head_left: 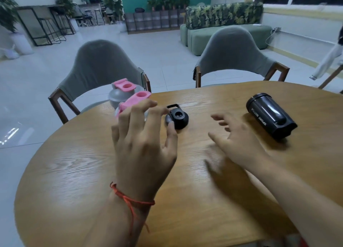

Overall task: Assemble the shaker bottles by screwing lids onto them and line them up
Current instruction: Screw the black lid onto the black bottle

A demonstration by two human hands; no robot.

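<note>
At about 11 o'clock on the bench [74, 172], by its far edge, stand two pink-lidded bottles [138, 98], already capped and upright, one just behind the other. The left hand [143, 139] hovers in front of the nearer one with fingers spread and nothing gripped. Its thumb tip lies at the left edge of the black lid [178, 118], though I cannot tell if it touches. That lid sits flat near 12 o'clock, spout hole up and carry loop pointing away toward 12. The right hand [239, 137], motion-blurred, is also splayed and empty, between the lid and the black bottle [271, 117]. This bottle lies on its side at about 2 o'clock. Its long axis runs roughly from 10 to 4 o'clock, and what looks like the ringed neck points toward 10, away from the person. The step in hand appears to be fetching this last pair. To do it well, the right hand should wrap the barrel and stand the bottle up, mouth to the ceiling. The left hand should then set the lid level on the threads before turning, since a tilted start risks cross-threading. Lying as it does, the round body may roll if nudged.
</note>
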